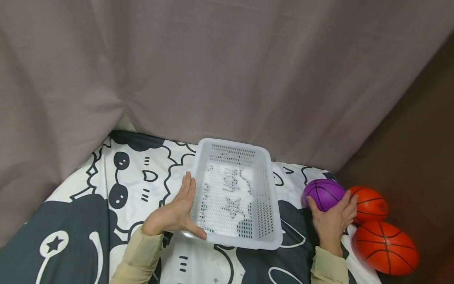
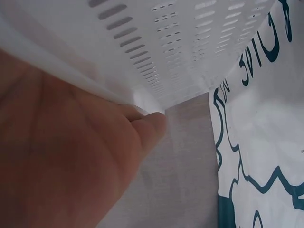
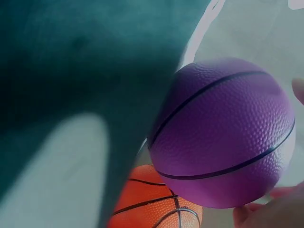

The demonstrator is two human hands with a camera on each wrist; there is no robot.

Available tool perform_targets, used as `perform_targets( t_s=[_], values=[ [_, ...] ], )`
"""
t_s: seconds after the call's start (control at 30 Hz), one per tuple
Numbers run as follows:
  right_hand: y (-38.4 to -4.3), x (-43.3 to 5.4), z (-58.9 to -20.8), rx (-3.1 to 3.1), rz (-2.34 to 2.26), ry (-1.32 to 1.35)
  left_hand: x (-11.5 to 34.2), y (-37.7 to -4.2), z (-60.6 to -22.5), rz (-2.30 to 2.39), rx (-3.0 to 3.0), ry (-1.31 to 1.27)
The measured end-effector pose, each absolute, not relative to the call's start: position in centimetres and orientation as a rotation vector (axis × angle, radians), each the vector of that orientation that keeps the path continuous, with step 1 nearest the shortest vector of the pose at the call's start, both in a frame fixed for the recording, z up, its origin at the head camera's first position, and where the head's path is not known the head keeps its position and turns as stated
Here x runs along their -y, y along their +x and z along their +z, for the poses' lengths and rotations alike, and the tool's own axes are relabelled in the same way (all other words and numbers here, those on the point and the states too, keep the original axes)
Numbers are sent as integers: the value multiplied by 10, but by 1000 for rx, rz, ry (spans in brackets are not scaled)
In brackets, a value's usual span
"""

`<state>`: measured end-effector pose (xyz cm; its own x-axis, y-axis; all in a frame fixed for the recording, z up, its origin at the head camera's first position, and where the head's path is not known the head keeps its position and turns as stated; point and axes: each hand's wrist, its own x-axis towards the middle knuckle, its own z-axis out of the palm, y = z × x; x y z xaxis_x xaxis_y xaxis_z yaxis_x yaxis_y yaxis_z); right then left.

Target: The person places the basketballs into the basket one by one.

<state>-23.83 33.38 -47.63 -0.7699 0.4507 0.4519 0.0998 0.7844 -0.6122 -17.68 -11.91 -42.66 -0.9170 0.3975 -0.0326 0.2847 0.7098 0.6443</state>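
A white perforated plastic basket [image 1: 276,221] stands on the patterned cloth, with nothing in it. My left hand [image 1: 177,213] lies along its left side near the close corner, fingers straight and thumb spread toward the near rim. In the left wrist view the palm [image 2: 71,152] is right against the basket's outer edge [image 2: 109,90]. On the right, my right hand [image 1: 333,225] reaches around the near side of a purple toy basketball [image 1: 324,193], thumb and fingers spread apart. In the right wrist view, fingertips [image 3: 242,213] meet the purple ball's [image 3: 223,133] lower edge, while another fingertip stands just off its side.
Two orange toy basketballs, one farther back [image 1: 370,205] and one nearer [image 1: 388,248], sit right of the purple ball by the cloth's right edge. A grey-brown curtain [image 1: 227,79] hangs behind the black-and-white cloth [image 1: 142,177].
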Motion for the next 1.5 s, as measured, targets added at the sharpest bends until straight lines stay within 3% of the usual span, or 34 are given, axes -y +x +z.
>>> perform_targets(
  t_s=[0.77,1.5],
  values=[
    [-228,-347,-478,2376,889,-530,119,-176,-426,1020,-2710,531],
    [-221,-323,-430,2381,1078,-485,121,-175,-423,1033,-2722,529]
  ],
)
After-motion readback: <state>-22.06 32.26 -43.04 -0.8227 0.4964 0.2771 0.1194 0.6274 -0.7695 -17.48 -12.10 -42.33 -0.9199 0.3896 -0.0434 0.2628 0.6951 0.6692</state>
